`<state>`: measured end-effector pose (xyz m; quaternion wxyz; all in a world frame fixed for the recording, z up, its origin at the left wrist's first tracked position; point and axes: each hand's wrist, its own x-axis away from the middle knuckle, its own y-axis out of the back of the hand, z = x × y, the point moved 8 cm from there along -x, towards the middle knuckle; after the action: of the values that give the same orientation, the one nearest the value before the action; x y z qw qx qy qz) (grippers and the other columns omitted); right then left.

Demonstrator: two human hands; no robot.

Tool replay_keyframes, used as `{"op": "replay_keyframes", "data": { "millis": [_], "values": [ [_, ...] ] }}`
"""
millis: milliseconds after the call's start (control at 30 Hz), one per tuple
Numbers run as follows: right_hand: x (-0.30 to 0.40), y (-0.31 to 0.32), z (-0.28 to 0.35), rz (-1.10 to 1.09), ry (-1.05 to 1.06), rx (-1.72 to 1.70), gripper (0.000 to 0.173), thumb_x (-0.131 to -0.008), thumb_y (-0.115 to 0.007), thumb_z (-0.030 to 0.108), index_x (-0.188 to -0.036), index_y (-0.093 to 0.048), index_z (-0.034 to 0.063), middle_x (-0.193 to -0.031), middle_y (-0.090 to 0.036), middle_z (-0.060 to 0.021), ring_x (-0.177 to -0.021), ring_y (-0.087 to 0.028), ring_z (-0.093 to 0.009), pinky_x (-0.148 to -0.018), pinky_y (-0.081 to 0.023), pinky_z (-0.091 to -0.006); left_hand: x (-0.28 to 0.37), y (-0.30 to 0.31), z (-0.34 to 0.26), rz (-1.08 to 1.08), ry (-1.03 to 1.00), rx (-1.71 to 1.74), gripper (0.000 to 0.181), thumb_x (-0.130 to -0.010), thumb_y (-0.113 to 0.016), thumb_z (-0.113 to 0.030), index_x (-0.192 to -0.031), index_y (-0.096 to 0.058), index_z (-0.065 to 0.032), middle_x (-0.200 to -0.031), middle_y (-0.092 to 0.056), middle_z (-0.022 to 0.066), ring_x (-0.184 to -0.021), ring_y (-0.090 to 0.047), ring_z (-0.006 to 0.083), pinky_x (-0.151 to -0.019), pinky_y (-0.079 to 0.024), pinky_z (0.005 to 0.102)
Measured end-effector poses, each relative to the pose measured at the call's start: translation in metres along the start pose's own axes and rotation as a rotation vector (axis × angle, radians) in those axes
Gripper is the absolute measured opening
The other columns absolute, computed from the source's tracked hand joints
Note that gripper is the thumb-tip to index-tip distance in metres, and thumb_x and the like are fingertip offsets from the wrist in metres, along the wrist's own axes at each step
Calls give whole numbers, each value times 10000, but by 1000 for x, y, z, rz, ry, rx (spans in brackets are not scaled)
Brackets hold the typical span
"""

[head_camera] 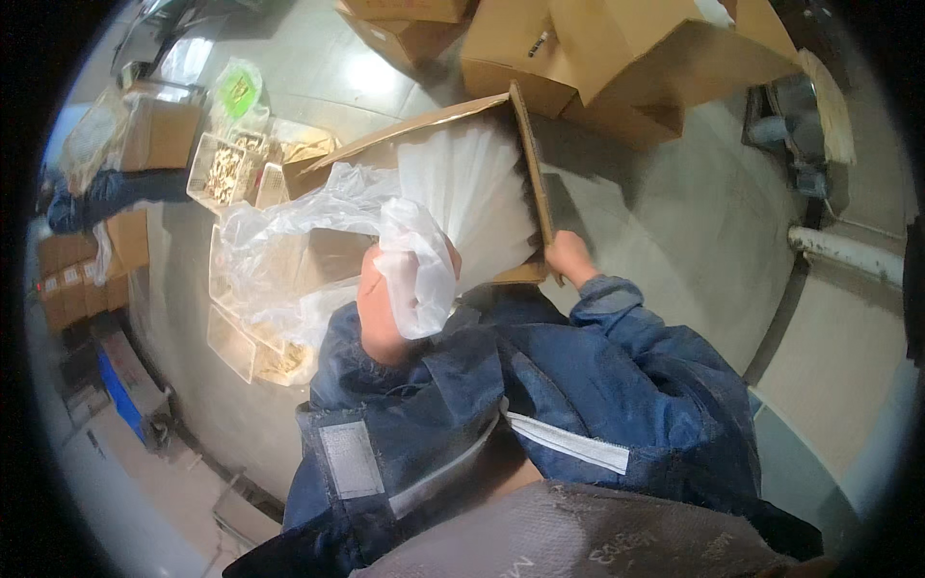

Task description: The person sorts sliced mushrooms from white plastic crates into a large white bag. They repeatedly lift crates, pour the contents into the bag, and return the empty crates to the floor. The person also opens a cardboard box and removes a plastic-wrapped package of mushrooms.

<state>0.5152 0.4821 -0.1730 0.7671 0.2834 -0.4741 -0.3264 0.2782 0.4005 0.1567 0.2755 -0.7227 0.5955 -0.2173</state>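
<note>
In front of me a cardboard box (536, 166) stands open, with a translucent plastic bag (455, 173) lining its inside. My left hand (376, 311) clutches bunched plastic from this bag, and the film hides most of the fingers. More of the loose film spreads left over the box's side and the plastic baskets. At the near right corner, my right hand (569, 256) grips the edge of the box wall.
Perforated plastic baskets (199, 170) stand at the left; one holds small pale pieces. A bag with a green label (238, 90) lies behind them. More cardboard boxes (520, 72) stand beyond. A pale pipe (845, 253) runs at the right. A person's dark sleeve (123, 189) shows far left.
</note>
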Motion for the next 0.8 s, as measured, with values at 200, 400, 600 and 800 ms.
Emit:
{"op": "replay_keyframes", "data": {
  "millis": [200,400,600,800],
  "values": [
    [3,-23,82,65,170,-48,238,-775,-577,137,-915,-684,-24,-941,-663,-273,-908,-627,-451,-792,-502,-503,79,40,-107,-60,-208,-291,326,-1004,-395,-241,-830,-537,-4,-727,-517,125,-623,-480,229,-627,-423,367],
    [13,-94,180,186,423,112,247,-782,-568,133,-970,-693,32,-974,-670,-249,-942,-628,-434,-803,-504,-484,147,64,-186,-222,-415,-145,376,-1005,-427,-408,-902,-531,-62,-684,-485,46,-567,-427,155,-654,-388,346],
    [18,-169,267,465,655,179,311,-773,-598,205,-1016,-662,23,-992,-663,-246,-939,-613,-450,-782,-497,-488,232,70,-255,-391,-638,-357,287,-964,-512,-364,-833,-499,-109,-609,-405,-24,-530,-369,112,-660,-359,304],
    [-36,-210,310,582,924,228,327,-806,-597,278,-1036,-664,55,-971,-675,-229,-915,-617,-458,-778,-495,-483,306,-4,-304,-505,-887,-591,205,-961,-535,-231,-787,-468,-147,-547,-371,-73,-513,-382,76,-708,-365,267]
  ]
}}
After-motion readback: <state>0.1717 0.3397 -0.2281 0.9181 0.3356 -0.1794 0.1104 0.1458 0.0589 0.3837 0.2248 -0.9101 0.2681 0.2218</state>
